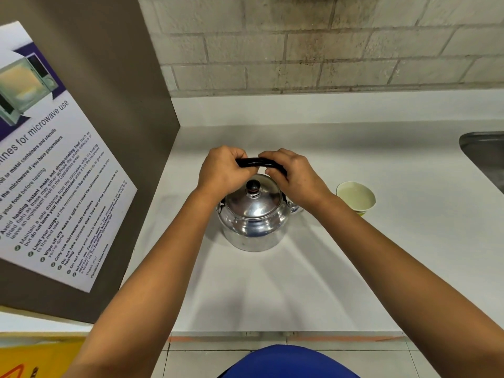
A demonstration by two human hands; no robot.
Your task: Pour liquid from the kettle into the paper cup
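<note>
Both hands, left hand (223, 170) and right hand (296, 175), gripping black handle (255, 161) of kettle (252, 218), sitting on tabletop (354, 255). Paper cup (356, 198) standing upright just right of kettle, nearer right hand. Spout seemingly pointing cupward, partly hidden.

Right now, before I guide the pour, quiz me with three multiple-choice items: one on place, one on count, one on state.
1. Where does the paper cup stand relative to the kettle?
A. On the person's right
B. On the person's left
C. Behind it by the wall

2. How many hands grip the kettle's black handle?
A. None
B. One
C. Two

3. What state is the kettle's lid in?
A. Off, lying on the counter
B. On, closed
C. Held in a hand

Answers: 1 A, the cup sits toward the sink side. 2 C, the left hand and right hand both wrap the handle. 3 B, the lid sits on the kettle, knob up.
</note>
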